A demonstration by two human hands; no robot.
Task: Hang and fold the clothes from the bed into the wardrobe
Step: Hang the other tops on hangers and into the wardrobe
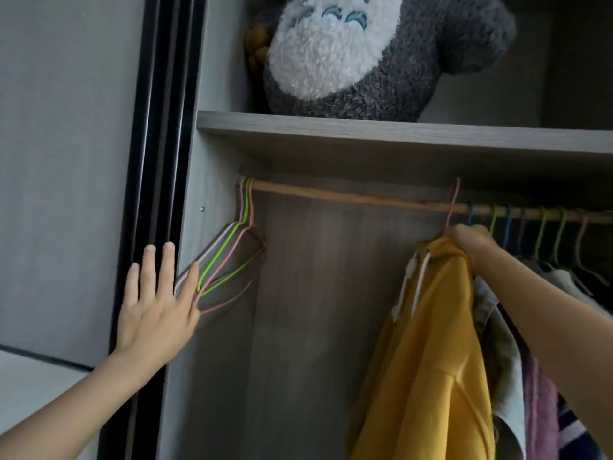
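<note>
the yellow hoodie [428, 343] hangs inside the wardrobe, on the right side of the open space, on a thin pink hanger [452, 207]. the hook of the hanger looks to be over the wooden rod [348, 195]. the right hand [471, 242] grips the top of the hoodie where the hanger goes in, with its fingers curled round the cloth.

to do this bit well, i think the hand should check the hook sits right over the rod before it lets go. then it can pull the shoulders flat so the hoodie does not slip off, and let the white strings hang down the front. a small push to the right would put it next to the other clothes [544, 410] that hang just beside it.

far to the left, some empty hangers [232, 257] in pink, green and white hang at the end of the rod. the left hand [156, 313] is flat with its fingers spread, right by those hangers. i cannot tell if it touches them.

above is a shelf [365, 131] with a big grey and white plush toy [365, 54] on it.

there are no words, tags or brand names to read anywhere
</note>
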